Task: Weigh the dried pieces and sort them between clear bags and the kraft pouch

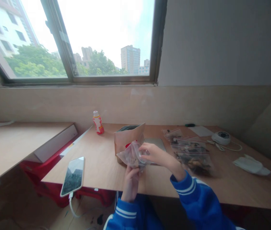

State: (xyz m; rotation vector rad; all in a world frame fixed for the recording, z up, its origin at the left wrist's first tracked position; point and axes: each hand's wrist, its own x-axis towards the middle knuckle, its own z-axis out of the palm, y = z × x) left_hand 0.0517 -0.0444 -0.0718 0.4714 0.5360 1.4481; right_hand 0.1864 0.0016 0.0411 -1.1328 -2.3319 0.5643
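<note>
In front of a brown paper pouch I have a clear plastic zip bag above the table. My left hand is closed on its lower part from below. My right hand comes in from the right, with bent fingers gripping the bag near its upper right edge. What lies inside the bag is too blurred to name. The pouch stands upright with its top open, and a small red patch shows on it just behind the bag.
Filled zip bags lie on the table at the right, near a white round device with a cable and a crumpled white cloth or tissue. A bottle stands at the back. A phone with a cable overhangs the front left edge.
</note>
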